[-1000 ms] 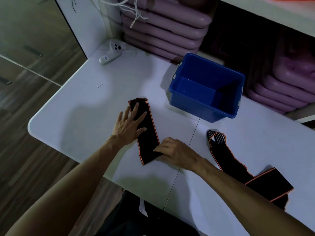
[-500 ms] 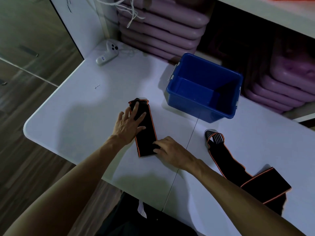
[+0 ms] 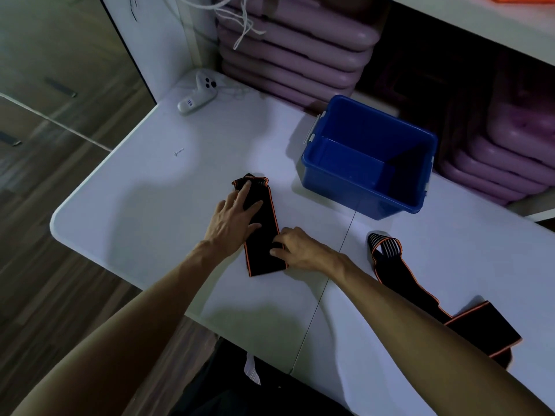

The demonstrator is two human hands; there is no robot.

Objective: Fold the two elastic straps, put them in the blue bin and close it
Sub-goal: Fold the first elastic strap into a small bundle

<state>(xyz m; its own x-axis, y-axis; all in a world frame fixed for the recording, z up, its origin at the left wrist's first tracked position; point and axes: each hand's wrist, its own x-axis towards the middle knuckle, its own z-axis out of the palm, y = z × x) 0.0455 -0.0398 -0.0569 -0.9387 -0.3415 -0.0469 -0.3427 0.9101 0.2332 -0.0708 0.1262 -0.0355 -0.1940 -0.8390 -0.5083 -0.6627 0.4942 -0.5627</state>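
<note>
A folded black elastic strap with orange edging (image 3: 264, 223) lies flat on the white table, left of centre. My left hand (image 3: 232, 222) presses flat on its upper half, fingers spread. My right hand (image 3: 297, 249) rests on its lower right edge, fingers curled against the fabric. A second black strap (image 3: 420, 298) lies unfolded at the right, with a striped loop at its far end; my right forearm hides part of it. The blue bin (image 3: 369, 159) stands open and empty behind the straps. No lid is in view.
A white handheld device (image 3: 198, 96) with a cable lies at the table's far left corner. A small screw (image 3: 178, 152) sits on the table's left part. Stacked purple trays (image 3: 294, 52) fill the shelves behind the bin. The table's rounded edge (image 3: 60, 235) drops to wood floor.
My right hand has slid up along the folded strap's lower end, and the strap now looks shorter. My left hand stays pressed on it.
</note>
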